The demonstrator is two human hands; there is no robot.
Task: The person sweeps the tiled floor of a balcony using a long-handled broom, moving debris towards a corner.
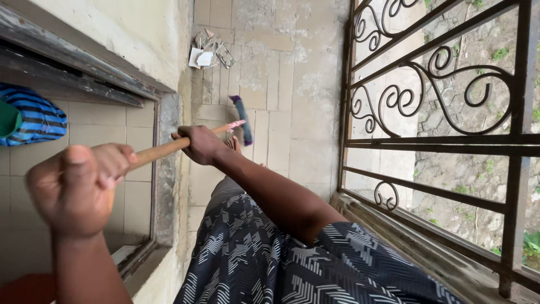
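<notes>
We stand on a tiled balcony floor (281,84), a wall (129,34) on one side and a scrolled iron railing (439,101) on the other. Our left hand (79,188) is clenched around the near end of a wooden broom handle (163,149); our right hand (201,143) grips it further along. The broom head (243,117) rests on the floor, well short of the rubble (209,52) lying by the wall's foot.
</notes>
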